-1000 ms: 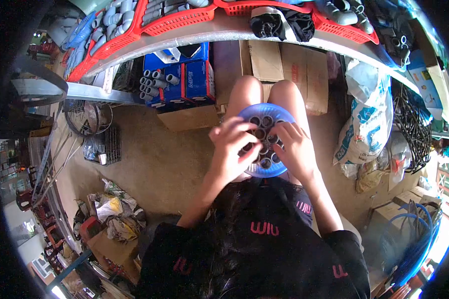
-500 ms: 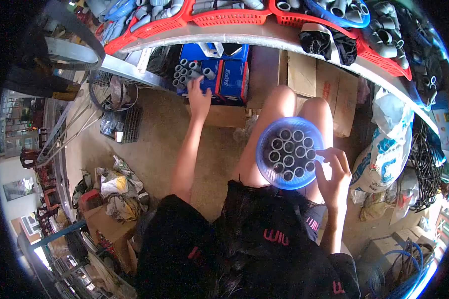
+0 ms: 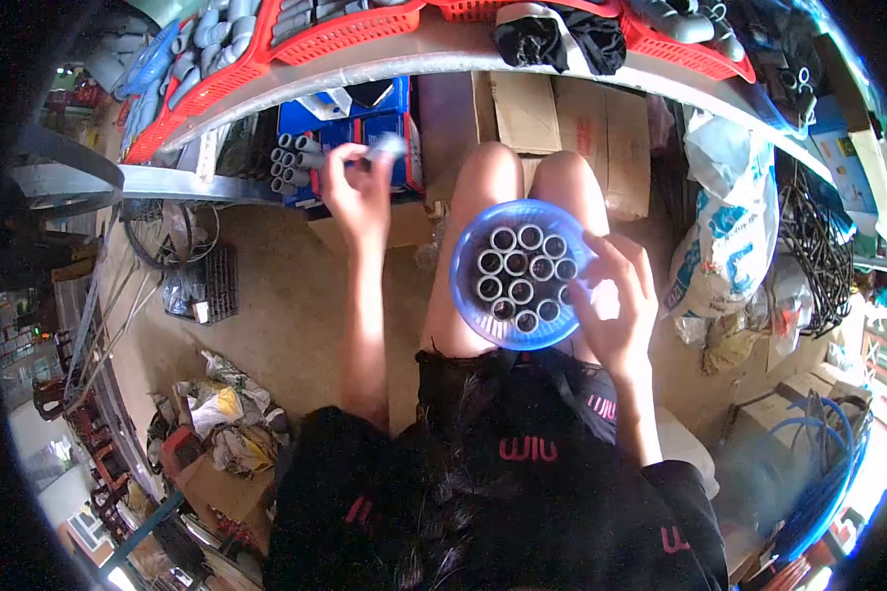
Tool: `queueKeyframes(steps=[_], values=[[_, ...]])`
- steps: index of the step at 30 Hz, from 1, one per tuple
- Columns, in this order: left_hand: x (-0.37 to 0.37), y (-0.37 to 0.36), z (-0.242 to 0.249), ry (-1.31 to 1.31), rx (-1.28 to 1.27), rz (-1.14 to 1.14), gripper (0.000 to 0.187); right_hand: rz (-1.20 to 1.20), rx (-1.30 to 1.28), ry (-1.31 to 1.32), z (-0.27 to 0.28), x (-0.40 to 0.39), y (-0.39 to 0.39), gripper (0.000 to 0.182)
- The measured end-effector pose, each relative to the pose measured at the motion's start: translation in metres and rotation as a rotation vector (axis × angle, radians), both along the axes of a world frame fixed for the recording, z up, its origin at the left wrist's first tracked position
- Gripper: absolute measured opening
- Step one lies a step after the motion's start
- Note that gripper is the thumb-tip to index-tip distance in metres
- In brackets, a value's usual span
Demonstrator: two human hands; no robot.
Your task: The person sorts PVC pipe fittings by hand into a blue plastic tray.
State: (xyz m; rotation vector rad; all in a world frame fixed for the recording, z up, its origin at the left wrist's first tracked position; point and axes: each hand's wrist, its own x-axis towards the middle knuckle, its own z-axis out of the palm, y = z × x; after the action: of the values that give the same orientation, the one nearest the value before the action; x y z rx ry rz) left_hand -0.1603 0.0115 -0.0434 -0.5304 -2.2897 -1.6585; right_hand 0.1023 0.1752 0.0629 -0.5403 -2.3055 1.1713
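Note:
A blue round basket (image 3: 463, 281) rests on my thighs, holding several grey pipe fittings (image 3: 515, 263) with their round ends up. My right hand (image 3: 616, 295) is at the basket's right rim, fingers bent around it. My left hand (image 3: 360, 192) is raised beside the blue boxes, pinching one grey fitting (image 3: 388, 146) that is blurred by motion. Just left of that hand, more grey fittings (image 3: 288, 163) lie stacked on their sides against the blue boxes (image 3: 337, 128).
Red baskets (image 3: 345, 34) of grey fittings line the shelf above. Cardboard boxes (image 3: 601, 148) stand beyond my knees. A white sack (image 3: 724, 236) and black coils (image 3: 813, 256) are at the right; crumpled bags (image 3: 232, 414) and a black crate (image 3: 212, 286) at the left.
My left hand has lifted a fitting away from the stack. The surroundings have shifted left in the view. My right hand has stayed at the basket's rim.

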Motion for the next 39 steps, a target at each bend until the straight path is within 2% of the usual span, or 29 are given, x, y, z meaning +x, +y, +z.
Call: queueKeyframes(steps=[2, 3, 4, 7, 10, 11, 12, 14, 16, 17, 18, 21, 23, 24, 28, 34, 35, 39], values=[[0.069, 0.016, 0.058, -0.248, 0.130, -0.360, 0.022, 0.077, 0.062, 0.103, 0.008, -0.014, -0.011, 0.058], [0.093, 0.018, 0.078, -0.291, 0.113, -0.494, 0.026, 0.126, 0.139, 0.064, 0.017, -0.019, -0.011, 0.059], [0.112, 0.020, 0.092, -0.332, 0.094, -0.627, 0.030, 0.149, 0.193, -0.019, 0.017, -0.021, -0.012, 0.050], [0.137, 0.025, 0.109, -0.464, 0.135, -0.725, 0.034, 0.160, 0.095, -0.013, 0.016, -0.014, -0.005, 0.033], [0.147, 0.026, 0.095, -0.729, 0.265, -0.841, 0.039, 0.222, 0.067, -0.079, 0.021, -0.004, 0.002, 0.037], [0.150, 0.026, 0.095, -0.632, 0.103, -0.821, 0.041, 0.251, 0.035, -0.110, 0.021, -0.002, 0.003, 0.038], [0.158, 0.028, 0.094, -0.786, 0.254, -0.825, 0.042, 0.279, 0.001, -0.142, 0.020, 0.002, 0.004, 0.039], [0.158, 0.026, 0.099, -0.781, 0.355, -0.895, 0.043, 0.262, -0.124, -0.148, 0.009, 0.010, 0.009, 0.041], [0.144, 0.020, 0.095, -0.260, -0.140, -0.814, 0.043, 0.172, -0.303, -0.092, -0.012, 0.016, 0.015, 0.041], [0.137, 0.020, 0.088, -0.024, -0.310, -0.835, 0.043, 0.135, -0.372, -0.075, -0.014, 0.017, 0.014, 0.043], [0.139, 0.017, 0.081, 0.160, -0.536, -0.774, 0.046, 0.161, -0.402, -0.070, -0.019, 0.018, 0.015, 0.044], [0.141, 0.012, 0.063, 0.133, -0.731, -0.797, 0.057, 0.228, -0.534, -0.022, -0.040, 0.019, 0.008, 0.043], [0.141, 0.011, 0.059, 0.092, -0.785, -0.780, 0.061, 0.217, -0.427, -0.149, -0.037, 0.016, 0.011, 0.041], [0.140, 0.010, 0.057, 0.078, -0.772, -0.791, 0.063, 0.208, -0.372, -0.213, -0.034, 0.014, 0.011, 0.040], [0.135, 0.006, 0.053, 0.061, -0.766, -0.807, 0.066, 0.128, -0.202, -0.192, -0.032, 0.007, 0.005, 0.038], [0.134, 0.006, 0.050, 0.078, -0.748, -0.809, 0.066, 0.268, 0.063, -0.209, -0.033, 0.008, -0.006, 0.043], [0.134, 0.005, 0.050, 0.088, -0.740, -0.808, 0.067, 0.238, 0.018, -0.274, -0.030, 0.010, -0.008, 0.043], [0.136, 0.005, 0.056, 0.007, -0.661, -0.802, 0.073, 0.203, 0.180, -0.166, -0.032, 0.012, -0.006, 0.040]])
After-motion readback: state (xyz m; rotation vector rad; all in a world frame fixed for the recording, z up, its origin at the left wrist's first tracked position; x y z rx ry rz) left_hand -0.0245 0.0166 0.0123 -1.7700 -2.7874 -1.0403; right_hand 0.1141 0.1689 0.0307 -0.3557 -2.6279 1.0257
